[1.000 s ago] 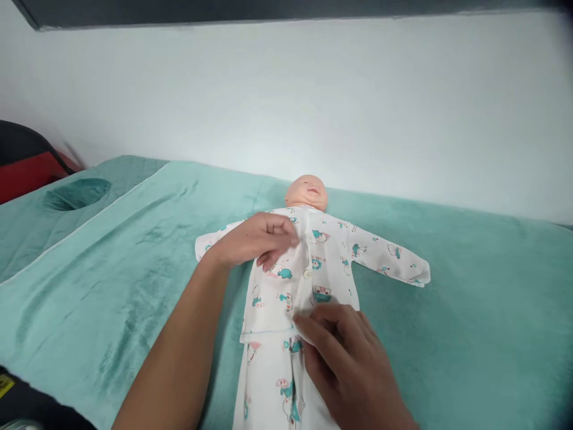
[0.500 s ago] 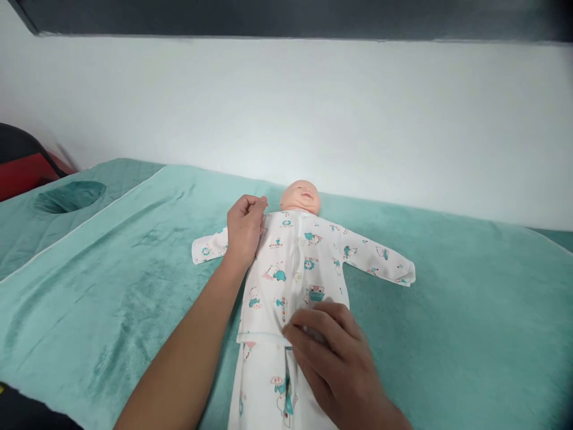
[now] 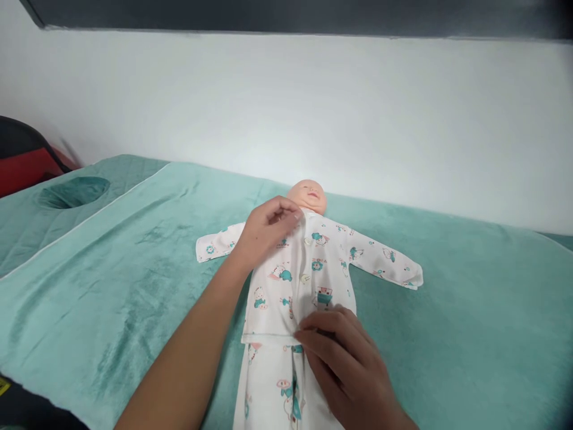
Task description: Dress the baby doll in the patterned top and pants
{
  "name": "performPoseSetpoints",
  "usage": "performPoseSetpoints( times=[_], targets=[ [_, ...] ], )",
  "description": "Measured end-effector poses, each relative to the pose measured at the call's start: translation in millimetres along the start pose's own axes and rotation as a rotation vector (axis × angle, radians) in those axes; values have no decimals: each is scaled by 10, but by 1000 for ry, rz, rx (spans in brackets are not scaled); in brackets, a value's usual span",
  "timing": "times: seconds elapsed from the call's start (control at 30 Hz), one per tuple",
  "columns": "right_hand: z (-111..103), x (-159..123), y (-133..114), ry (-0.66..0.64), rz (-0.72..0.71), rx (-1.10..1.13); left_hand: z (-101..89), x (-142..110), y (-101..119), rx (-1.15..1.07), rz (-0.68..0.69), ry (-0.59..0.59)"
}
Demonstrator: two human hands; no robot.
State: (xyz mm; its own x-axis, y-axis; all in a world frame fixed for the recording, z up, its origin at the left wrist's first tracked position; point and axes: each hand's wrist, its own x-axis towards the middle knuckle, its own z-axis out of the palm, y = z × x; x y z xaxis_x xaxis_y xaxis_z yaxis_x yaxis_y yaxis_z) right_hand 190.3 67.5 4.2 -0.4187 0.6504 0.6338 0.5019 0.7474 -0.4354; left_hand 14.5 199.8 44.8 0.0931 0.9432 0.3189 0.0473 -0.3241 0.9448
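Note:
A baby doll lies on its back on a teal blanket, dressed in a white printed shirt and matching trousers. My left hand rests on the doll's upper chest, its fingers curled and pinching the shirt near the collar. My right hand lies on the doll's waist, fingers bent, pressing and gripping the shirt's lower hem where it meets the trousers. Both sleeves are spread out sideways.
The blanket covers a padded table with a face hole at the left. A red and black object sits at the far left. A white wall runs close behind the doll's head.
My left hand went from the shirt's middle up to the doll's shoulder, then came in to the collar. My right hand has stayed at the hem.

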Motion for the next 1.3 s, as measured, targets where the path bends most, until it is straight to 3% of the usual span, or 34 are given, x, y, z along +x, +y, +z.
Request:
performPoseSetpoints(
  times=[0.1,0.23,0.4,0.7,0.9,1.1,1.17,1.3],
  targets=[
    [2,-52,25,58,31,-75,-34,-40,73,2,-104,-269],
    [-27,-56,38,62,48,-88,-84,-72,210,171,-197,-463],
    [-85,-54,22,46,-44,-21,-105,-89,307,273,-235,-521],
    [-174,-16,-35,127,-106,-9,-93,-100,346,93,-345,-592],
    [-130,7,-28,107,-99,72,-77,-109,324,75,-369,-549],
    [-96,-20,-7,97,-92,86,-147,-123,305,133,-321,-586],
    [-78,-23,1,68,-95,76,-127,-106,241,190,-250,-494],
    [-37,-12,-29,-23,-94,18,-36,-24,12,403,100,-99]
  ],
)
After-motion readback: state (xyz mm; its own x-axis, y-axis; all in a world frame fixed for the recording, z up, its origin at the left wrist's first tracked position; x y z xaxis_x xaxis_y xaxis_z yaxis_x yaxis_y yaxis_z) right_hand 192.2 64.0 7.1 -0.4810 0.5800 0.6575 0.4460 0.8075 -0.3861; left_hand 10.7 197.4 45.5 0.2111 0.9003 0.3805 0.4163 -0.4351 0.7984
